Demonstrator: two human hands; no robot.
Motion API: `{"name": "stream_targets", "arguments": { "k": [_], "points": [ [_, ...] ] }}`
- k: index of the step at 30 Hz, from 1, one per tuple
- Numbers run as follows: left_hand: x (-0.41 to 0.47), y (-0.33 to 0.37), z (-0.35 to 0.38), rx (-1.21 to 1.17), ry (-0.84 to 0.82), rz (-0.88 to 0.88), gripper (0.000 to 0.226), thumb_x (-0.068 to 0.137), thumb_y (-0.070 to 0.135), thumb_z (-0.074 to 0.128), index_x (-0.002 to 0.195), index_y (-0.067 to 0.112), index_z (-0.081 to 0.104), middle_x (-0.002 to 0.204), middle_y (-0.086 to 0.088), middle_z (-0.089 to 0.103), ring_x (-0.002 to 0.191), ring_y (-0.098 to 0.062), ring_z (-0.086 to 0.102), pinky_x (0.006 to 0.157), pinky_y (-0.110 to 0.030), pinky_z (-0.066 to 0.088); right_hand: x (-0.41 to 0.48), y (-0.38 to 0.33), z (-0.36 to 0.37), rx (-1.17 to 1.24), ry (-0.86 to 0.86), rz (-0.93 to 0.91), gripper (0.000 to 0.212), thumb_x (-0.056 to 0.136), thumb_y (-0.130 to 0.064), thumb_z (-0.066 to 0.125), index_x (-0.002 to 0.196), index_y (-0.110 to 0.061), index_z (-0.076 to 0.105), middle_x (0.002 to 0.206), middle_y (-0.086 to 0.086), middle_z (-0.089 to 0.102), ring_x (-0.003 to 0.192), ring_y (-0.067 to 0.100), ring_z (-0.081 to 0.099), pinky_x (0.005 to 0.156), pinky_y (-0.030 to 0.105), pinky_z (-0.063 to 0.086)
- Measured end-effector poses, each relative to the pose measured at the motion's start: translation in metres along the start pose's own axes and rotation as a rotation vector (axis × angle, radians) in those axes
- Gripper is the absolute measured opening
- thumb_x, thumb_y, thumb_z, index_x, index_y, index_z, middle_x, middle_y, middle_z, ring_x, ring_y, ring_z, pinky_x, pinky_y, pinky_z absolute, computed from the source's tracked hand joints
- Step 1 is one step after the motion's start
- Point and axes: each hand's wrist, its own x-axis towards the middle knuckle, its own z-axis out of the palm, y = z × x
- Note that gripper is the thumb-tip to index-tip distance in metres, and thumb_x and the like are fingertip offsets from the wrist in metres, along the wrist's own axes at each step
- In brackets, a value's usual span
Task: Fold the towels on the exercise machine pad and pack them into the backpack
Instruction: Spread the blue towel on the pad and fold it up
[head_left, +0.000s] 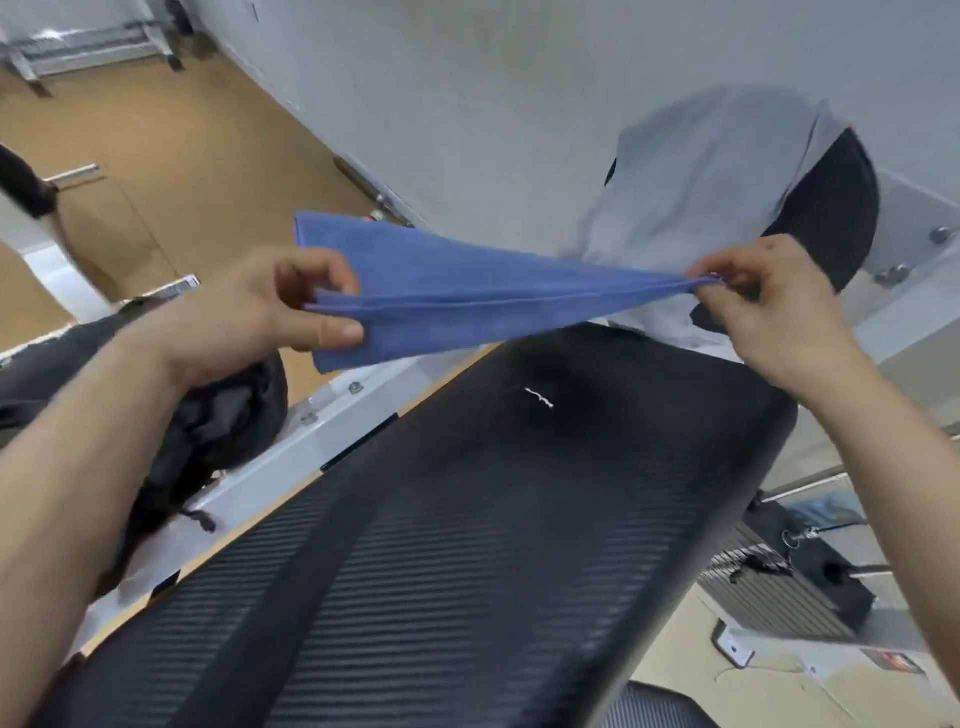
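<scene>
Ribbed black padding of the exercise machine pad (467, 545) is seen closest, running from the near edge to the far end. Above its far half a folded blue towel (441, 291) is held stretched in the air, clear of the pad. One end is pinched between thumb and curled fingers of the left grip (249, 317); the opposite, gathered end is pinched by the right grip (769, 306). A pale grey towel (701, 182) is draped at the pad's far end. A black backpack (208, 415) is set beside the pad's left edge.
</scene>
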Motion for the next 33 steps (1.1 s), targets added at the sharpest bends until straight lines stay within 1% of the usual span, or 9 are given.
{"name": "stream_targets", "arguments": {
  "k": [2,4,7,11,16,22,25,28,33],
  "points": [
    [-0.009,-0.014,0.038,0.126,-0.304,-0.097,0.043,0.06,0.047,0.086,0.072,0.016,0.059,0.065,0.005,0.053,0.063,-0.009,0.046,0.06,-0.025,0.036,-0.011,0.021,0.01,-0.16,-0.161,0.07,0.023,0.089,-0.015,0.062,0.08,-0.036,0.063,0.088,0.009,0.062,0.08,0.024,0.06,0.07,0.029,0.04],
    [-0.016,-0.023,0.078,0.245,-0.503,-0.122,0.032,0.074,0.032,0.083,0.068,0.018,0.054,0.059,0.015,0.046,0.057,-0.003,0.04,0.057,-0.019,0.031,-0.021,0.027,0.014,-0.285,-0.273,0.16,0.016,0.091,-0.015,0.058,0.088,-0.029,0.066,0.079,0.006,0.064,0.074,0.026,0.06,0.066,0.03,0.04],
    [-0.026,-0.027,0.118,0.386,-0.598,-0.062,0.037,0.079,0.031,0.08,0.065,0.026,0.046,0.058,0.013,0.042,0.056,-0.005,0.038,0.054,-0.017,0.029,-0.027,0.025,0.016,-0.224,-0.354,0.302,0.019,0.092,-0.009,0.051,0.089,-0.022,0.064,0.066,0.003,0.066,0.048,0.019,0.063,0.055,0.027,0.048],
    [-0.043,-0.014,0.142,0.465,-0.657,0.028,0.043,0.078,0.034,0.078,0.065,0.017,0.04,0.059,0.002,0.039,0.055,-0.011,0.032,0.054,-0.026,0.029,-0.028,0.021,0.016,0.049,-0.27,0.497,0.027,0.085,0.003,0.05,0.073,-0.012,0.068,0.072,0.012,0.064,0.057,0.02,0.062,0.055,0.025,0.056],
    [-0.062,0.007,0.155,0.548,-0.643,0.126,0.04,0.081,0.033,0.073,0.07,0.014,0.039,0.061,-0.003,0.042,0.055,-0.012,0.035,0.052,-0.023,0.028,-0.036,0.011,0.013,0.228,-0.206,0.561,0.008,0.077,-0.009,0.068,0.074,-0.005,0.074,0.074,0.01,0.063,0.067,0.018,0.06,0.071,0.032,0.058],
    [-0.072,0.011,0.169,0.552,-0.601,0.231,0.043,0.086,0.034,0.067,0.067,0.016,0.033,0.059,-0.002,0.037,0.056,-0.017,0.032,0.05,-0.023,0.025,-0.043,0.007,0.017,0.175,-0.177,0.487,0.021,0.08,0.006,0.063,0.091,-0.011,0.069,0.071,0.002,0.054,0.057,0.016,0.054,0.052,0.018,0.056],
    [-0.073,0.009,0.169,0.561,-0.496,0.268,0.046,0.09,0.04,0.062,0.065,0.016,0.032,0.059,-0.002,0.038,0.057,-0.019,0.034,0.051,-0.023,0.025,-0.041,0.012,0.017,0.198,-0.108,0.549,0.022,0.082,0.007,0.062,0.099,-0.004,0.069,0.082,0.006,0.057,0.061,0.019,0.054,0.048,0.015,0.053],
    [-0.071,0.007,0.167,0.528,-0.362,0.271,0.048,0.09,0.042,0.062,0.062,0.02,0.029,0.062,0.003,0.036,0.06,-0.016,0.037,0.053,-0.022,0.028,-0.034,0.013,0.021,0.279,-0.053,0.695,0.015,0.083,0.005,0.064,0.093,-0.003,0.071,0.082,0.007,0.059,0.06,0.015,0.054,0.043,0.015,0.052],
    [-0.064,0.017,0.15,0.51,-0.183,0.304,0.046,0.08,0.013,0.066,0.059,0.024,0.026,0.058,0.005,0.034,0.056,-0.015,0.035,0.051,-0.02,0.027,-0.015,0.002,0.03,0.427,0.016,0.763,0.021,0.084,0.005,0.059,0.073,-0.013,0.062,0.084,0.007,0.061,0.07,0.019,0.061,0.044,0.021,0.054]
  ]
}}
